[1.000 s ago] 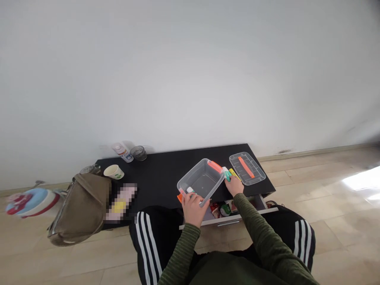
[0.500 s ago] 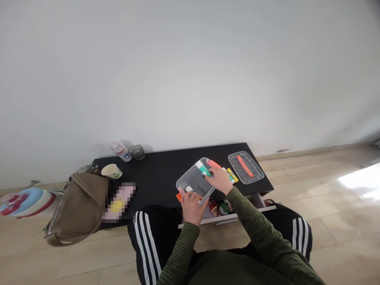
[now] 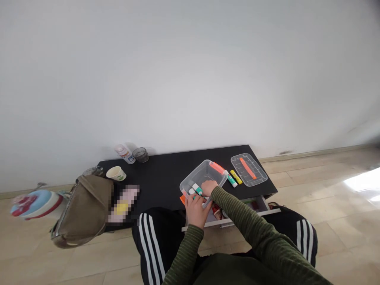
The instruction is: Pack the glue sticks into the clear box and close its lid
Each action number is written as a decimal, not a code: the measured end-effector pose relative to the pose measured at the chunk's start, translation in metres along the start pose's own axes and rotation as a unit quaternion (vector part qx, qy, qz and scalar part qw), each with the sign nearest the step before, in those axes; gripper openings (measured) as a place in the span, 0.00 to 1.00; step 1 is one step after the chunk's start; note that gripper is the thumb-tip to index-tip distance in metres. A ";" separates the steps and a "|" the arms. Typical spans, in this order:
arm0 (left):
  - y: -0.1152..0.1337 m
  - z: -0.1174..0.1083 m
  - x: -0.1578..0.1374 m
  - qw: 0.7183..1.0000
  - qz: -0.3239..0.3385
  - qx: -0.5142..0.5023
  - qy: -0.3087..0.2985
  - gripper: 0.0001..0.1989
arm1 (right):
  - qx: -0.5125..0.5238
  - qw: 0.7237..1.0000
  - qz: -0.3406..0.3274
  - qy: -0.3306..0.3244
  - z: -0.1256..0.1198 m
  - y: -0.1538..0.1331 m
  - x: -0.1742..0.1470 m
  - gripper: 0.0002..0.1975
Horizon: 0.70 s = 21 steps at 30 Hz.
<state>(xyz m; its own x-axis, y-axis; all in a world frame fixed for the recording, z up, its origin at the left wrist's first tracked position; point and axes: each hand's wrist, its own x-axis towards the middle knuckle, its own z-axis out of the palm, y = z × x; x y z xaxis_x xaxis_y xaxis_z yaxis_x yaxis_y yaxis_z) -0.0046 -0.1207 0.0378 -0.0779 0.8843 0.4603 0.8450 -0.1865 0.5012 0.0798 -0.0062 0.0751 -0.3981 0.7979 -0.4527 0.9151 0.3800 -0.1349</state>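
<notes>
Box [image 3: 195, 174] gripped by left hand [image 3: 196, 209], right hand [image 3: 209, 187] held inside, fingertips hidden, grip unclear, drawer [image 3: 204, 224] part-covered by sleeve [image 3: 247, 219], black table [image 3: 166, 170], pale wall [image 3: 190, 79]

Box [image 3: 195, 174] free at far side — right forearm [image 3: 245, 215] across near side

At lower centre, the fingertips of the right hand [image 3: 209, 187] are lost inside the clear plastic box [image 3: 204, 172], so any grip is unclear. The left hand [image 3: 197, 211] covers the box's near corner. The right sleeve [image 3: 252, 225] hides part of the open drawer [image 3: 264, 213] and runs off the bottom edge. At lower left, coarse pixels blur a pinkish item [image 3: 123, 204]; the brown bag [image 3: 86, 208] partly covers a glass object [image 3: 94, 171]. The print on the green-and-white glue stick [image 3: 230, 179] is too small to read.
</notes>
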 end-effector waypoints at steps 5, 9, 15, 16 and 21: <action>0.000 0.001 0.001 1.000 0.002 0.005 0.009 0.12 | 0.019 0.998 -0.002 0.060 -0.002 0.001 -0.005 0.16; -0.001 0.000 0.001 1.000 0.004 0.007 0.002 0.12 | 0.105 0.964 0.023 0.242 -0.008 0.023 -0.014 0.20; -0.002 0.002 0.000 1.000 -0.009 0.006 -0.016 0.12 | 0.223 0.865 0.204 0.401 0.000 0.106 -0.023 0.20; -0.002 0.002 0.000 1.000 -0.010 0.007 -0.016 0.13 | 0.223 0.870 0.231 0.374 0.005 0.118 -0.024 0.20; -0.004 0.004 0.000 1.000 -0.008 0.011 -0.019 0.13 | 0.165 0.930 0.276 0.176 0.037 0.144 -0.022 0.17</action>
<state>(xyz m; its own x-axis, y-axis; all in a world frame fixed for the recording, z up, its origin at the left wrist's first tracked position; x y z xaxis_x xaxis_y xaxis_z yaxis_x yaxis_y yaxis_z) -0.0059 -0.1184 0.0328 -0.0720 0.9027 0.4242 0.8553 -0.1629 0.4918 0.2229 0.0138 0.0335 0.1951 0.9550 -0.2234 0.9333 -0.2508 -0.2571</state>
